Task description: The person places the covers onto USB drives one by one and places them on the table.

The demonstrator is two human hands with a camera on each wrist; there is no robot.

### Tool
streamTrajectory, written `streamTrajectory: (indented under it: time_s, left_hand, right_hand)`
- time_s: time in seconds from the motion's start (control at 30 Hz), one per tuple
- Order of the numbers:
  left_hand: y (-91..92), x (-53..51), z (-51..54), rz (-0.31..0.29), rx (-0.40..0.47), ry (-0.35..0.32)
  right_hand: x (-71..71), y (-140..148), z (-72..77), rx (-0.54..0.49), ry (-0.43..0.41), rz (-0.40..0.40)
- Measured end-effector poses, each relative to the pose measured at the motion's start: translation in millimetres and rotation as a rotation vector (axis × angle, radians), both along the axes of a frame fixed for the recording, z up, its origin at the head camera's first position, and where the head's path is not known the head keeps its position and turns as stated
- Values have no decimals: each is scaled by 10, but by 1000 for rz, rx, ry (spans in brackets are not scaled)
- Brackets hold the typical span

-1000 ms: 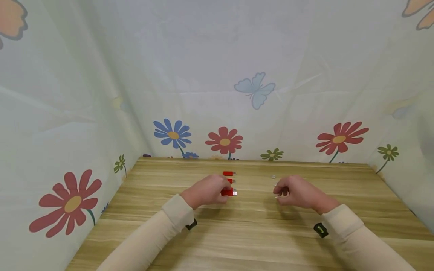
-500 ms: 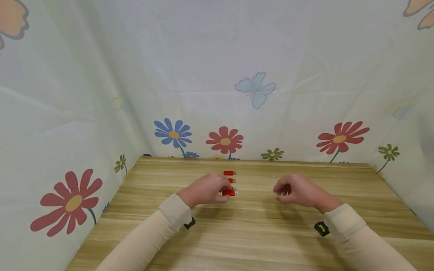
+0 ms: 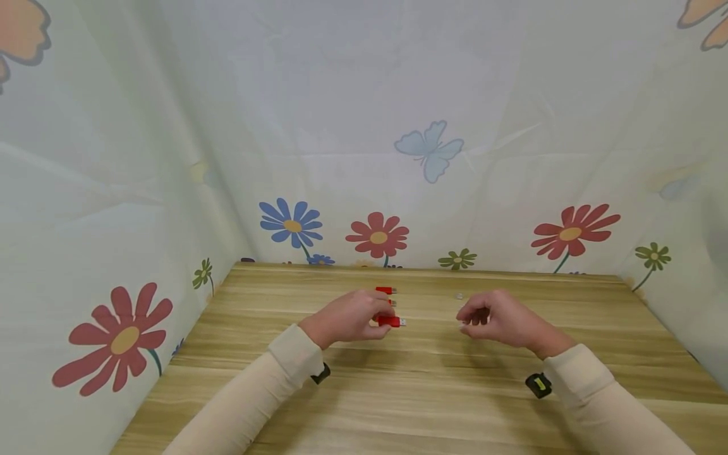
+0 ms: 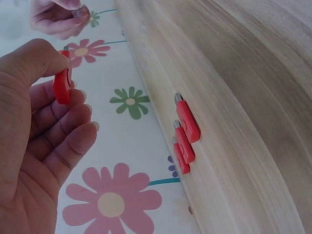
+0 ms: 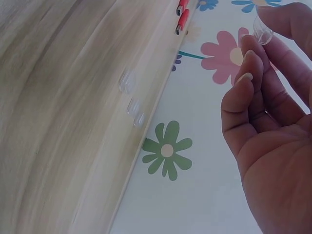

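Between thumb and fingers, my left hand (image 3: 348, 318) pinches a red USB stick (image 4: 62, 87), its metal plug pointing away from the palm. The stick is held above the table. Three more red USB sticks lie in a row below: a nearer one (image 4: 188, 122), a middle one (image 4: 185, 145) and a far one (image 4: 181, 158). My right hand (image 3: 503, 321) pinches a small clear cap (image 5: 263, 32) by its fingertips, opposite the left hand. Beneath it, three similar clear caps (image 5: 126, 81) stand in a row on the table.
A wood-grain table (image 3: 398, 404) spans the space under both arms. Behind it and at the sides hangs a pale curtain (image 3: 318, 126) printed with flowers and butterflies. Each wrist carries a dark strap (image 3: 538, 385).
The left hand has shifted slightly right with the red USB stick, toward the right hand. My right hand has risen a little and moved slightly left with the clear cap.
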State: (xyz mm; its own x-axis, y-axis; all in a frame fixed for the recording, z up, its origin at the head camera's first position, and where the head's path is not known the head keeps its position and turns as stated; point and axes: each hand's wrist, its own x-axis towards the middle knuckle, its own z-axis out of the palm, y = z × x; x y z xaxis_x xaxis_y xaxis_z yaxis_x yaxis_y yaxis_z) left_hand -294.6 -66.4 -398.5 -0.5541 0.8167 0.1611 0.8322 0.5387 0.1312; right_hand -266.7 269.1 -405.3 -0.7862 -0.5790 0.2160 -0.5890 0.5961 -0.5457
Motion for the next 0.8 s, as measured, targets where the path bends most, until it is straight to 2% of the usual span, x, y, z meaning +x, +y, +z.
streamTrajectory:
  time_s: [0.27, 0.5, 0.8]
  left_hand:
    - [21, 33, 7, -29, 28, 17]
    - [54, 21, -11, -44, 24, 42]
    - [113, 7, -44, -61, 35, 57]
  right_hand:
    - [4, -69, -10, -35, 43, -5]
    - [-10, -121, -52, -61, 54, 12]
    - [-34, -199, -127, -115, 32, 27]
